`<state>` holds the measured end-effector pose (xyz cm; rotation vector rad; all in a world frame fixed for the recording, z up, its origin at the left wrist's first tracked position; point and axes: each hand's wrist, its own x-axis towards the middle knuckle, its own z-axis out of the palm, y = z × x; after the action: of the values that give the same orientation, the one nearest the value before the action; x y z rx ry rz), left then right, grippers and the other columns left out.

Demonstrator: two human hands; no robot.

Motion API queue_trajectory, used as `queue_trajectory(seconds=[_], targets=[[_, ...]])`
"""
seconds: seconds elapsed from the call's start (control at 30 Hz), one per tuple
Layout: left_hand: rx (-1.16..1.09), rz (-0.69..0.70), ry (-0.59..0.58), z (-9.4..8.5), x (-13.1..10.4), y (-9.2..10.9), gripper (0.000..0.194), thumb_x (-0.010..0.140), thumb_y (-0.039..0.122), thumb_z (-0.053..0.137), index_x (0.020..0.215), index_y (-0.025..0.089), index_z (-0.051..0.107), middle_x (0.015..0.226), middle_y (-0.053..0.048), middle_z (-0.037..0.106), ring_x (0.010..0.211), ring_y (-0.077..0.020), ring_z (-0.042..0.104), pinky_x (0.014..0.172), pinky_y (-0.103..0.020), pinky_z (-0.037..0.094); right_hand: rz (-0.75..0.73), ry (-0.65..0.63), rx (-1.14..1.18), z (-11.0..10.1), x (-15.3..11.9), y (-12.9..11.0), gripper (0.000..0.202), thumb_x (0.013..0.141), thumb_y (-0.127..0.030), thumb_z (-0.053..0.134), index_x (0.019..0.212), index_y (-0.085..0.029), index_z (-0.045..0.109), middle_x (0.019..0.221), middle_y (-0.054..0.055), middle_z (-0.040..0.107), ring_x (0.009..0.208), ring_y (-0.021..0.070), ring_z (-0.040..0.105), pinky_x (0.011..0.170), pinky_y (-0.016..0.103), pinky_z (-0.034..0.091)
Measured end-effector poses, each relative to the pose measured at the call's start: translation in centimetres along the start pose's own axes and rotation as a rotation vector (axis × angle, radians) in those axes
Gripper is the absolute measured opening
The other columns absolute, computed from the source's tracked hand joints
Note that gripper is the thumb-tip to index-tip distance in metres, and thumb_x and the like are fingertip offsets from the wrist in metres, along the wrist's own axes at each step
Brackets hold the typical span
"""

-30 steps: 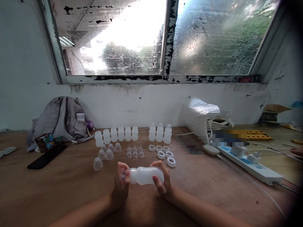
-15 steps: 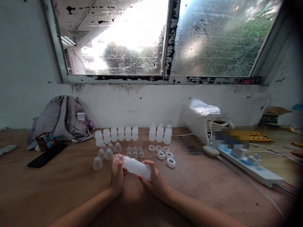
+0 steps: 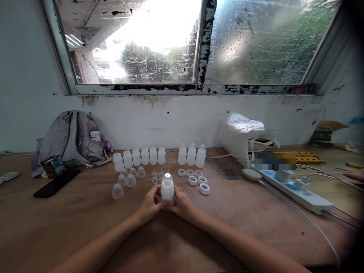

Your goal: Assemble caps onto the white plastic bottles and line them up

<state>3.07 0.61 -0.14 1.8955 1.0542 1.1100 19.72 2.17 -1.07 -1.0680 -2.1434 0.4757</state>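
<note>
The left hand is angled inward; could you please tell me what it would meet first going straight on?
The left hand would first press into the capped baby bottle held between both hands; beyond it, the right hand seems next, though depth is unclear.

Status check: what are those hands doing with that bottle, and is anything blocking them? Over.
Left hand and right hand both on one bottle. Clear cap on, pointing up. Small clear parts just beyond; nothing seen blocking the hands.
</note>
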Motion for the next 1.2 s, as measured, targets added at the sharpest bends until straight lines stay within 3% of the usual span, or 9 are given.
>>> queue_trajectory(seconds=[0.17,0.3,0.43,0.53,0.63,0.83,1.03,1.2], targets=[[0.113,0.041,-0.033,-0.3,0.2,-0.2,0.041,0.071,0.037,0.06,0.104,0.017,0.047,0.091,-0.004,0.055,0.079,-0.0165,0.051,0.067,-0.026,0.042,-0.05,-0.1,0.181,-0.9,-0.3,-0.3,0.063,0.059,-0.034,0.07,0.114,-0.02,0.041,0.109,0.007,0.05,0.102,0.0248,0.046,0.086,0.038,0.037],[0.19,0.052,-0.023,-0.3,0.0,-0.3,0.04,0.07,0.037,0.061,0.102,0.018,0.048,0.093,-0.005,0.054,0.082,-0.0181,0.05,0.071,-0.03,0.043,-0.081,0.004,0.327,-2.3,0.3,-1.5,0.069,0.067,-0.032,0.065,0.124,-0.023,0.027,0.118,0.008,0.043,0.107,0.0209,0.044,0.088,0.035,0.038],[0.224,0.055,0.015,-0.1,-0.2,-0.9,0.049,0.068,0.037,0.062,0.109,0.018,0.043,0.097,-0.007,0.052,0.085,-0.0191,0.05,0.075,-0.033,0.043,-0.133,0.141,0.173,-4.5,2.1,-3.1,0.049,0.072,-0.033,0.06,0.116,-0.023,0.038,0.111,0.007,0.049,0.098,0.0185,0.049,0.083,0.032,0.041],[0.284,0.063,0.03,0.0,-0.2,-1.4,0.063,0.064,0.039,0.065,0.116,0.018,0.037,0.1,-0.009,0.051,0.091,-0.0215,0.049,0.079,-0.036,0.042,-0.164,0.045,0.017,-6.3,4.0,-3.9,0.031,0.074,-0.034,0.058,0.101,-0.021,0.051,0.089,0.004,0.058,0.082,0.016,0.054,0.072,0.029,0.043],[0.423,0.081,0.062,-0.2,-0.1,-1.7,0.076,0.059,0.042,0.068,0.121,0.016,0.033,0.103,-0.01,0.052,0.097,-0.0253,0.047,0.084,-0.04,0.039,-0.145,0.009,-0.098,-8.3,6.4,-4.1,0.028,0.073,-0.035,0.058,0.096,-0.019,0.054,0.08,0.003,0.06,0.073,0.0146,0.055,0.065,0.027,0.043],[0.714,0.158,0.141,-0.8,-0.2,-1.8,0.055,0.074,0.038,0.054,0.121,0.016,0.036,0.11,-0.01,0.05,0.106,-0.0251,0.041,0.088,-0.041,0.035,0.057,0.168,-0.328,-11.9,12.7,-1.8,0.03,0.073,-0.034,0.057,0.098,-0.018,0.054,0.092,0.006,0.062,0.085,0.0173,0.056,0.066,0.025,0.041],[0.813,0.127,0.095,-0.7,-0.5,-1.5,0.042,0.081,0.038,0.044,0.116,0.016,0.043,0.109,-0.009,0.052,0.106,-0.0248,0.041,0.087,-0.039,0.035,0.226,0.076,-0.532,-10.9,18.7,1.8,0.029,0.076,-0.032,0.053,0.101,-0.017,0.051,0.096,0.007,0.063,0.097,0.0212,0.05,0.077,0.029,0.035],[0.819,0.071,0.029,-0.5,-0.5,-1.5,0.041,0.082,0.039,0.039,0.116,0.016,0.044,0.112,-0.01,0.052,0.107,-0.0245,0.042,0.088,-0.039,0.035,0.263,0.025,-0.642,-8.6,20.9,4.5,0.027,0.076,-0.029,0.052,0.1,-0.018,0.05,0.095,0.009,0.062,0.103,0.0241,0.045,0.084,0.036,0.026]])
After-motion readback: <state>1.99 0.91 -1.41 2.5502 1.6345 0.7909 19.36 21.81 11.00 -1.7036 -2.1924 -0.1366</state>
